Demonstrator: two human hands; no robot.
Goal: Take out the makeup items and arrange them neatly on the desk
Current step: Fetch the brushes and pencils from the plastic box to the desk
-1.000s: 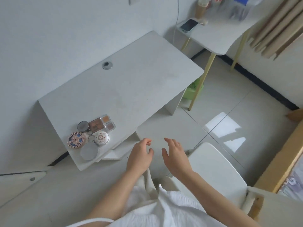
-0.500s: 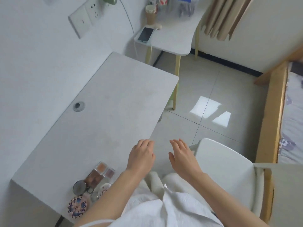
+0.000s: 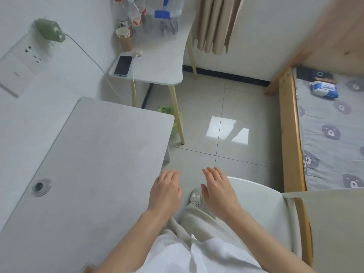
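While the person looks down from standing height, a tiled floor fills the middle of the view. At the right is a wooden bed with a bear-print sheet and a pack of wipes lying on it. On the left, a long grey table runs away from the viewer along a white wall; the part in view is bare apart from a round cable hole near the wall side. Beyond it stands a smaller side table carrying a phone, a stack of paper cups and some bottles, blurred. A white chair sits at the lower right. A green charger is plugged into a wall socket above the table.

Both hands hover in front of the body, palms down, holding nothing. The left hand hangs just off the table's near edge, fingers relaxed and slightly bent. The right hand floats beside it over the chair's edge, fingers loosely spread. A shoe shows between them.

No makeup items can be seen clearly; only a small orange-brown corner peeks in at the bottom edge of the table, too cropped to identify. How much has been arranged cannot be judged from this view.
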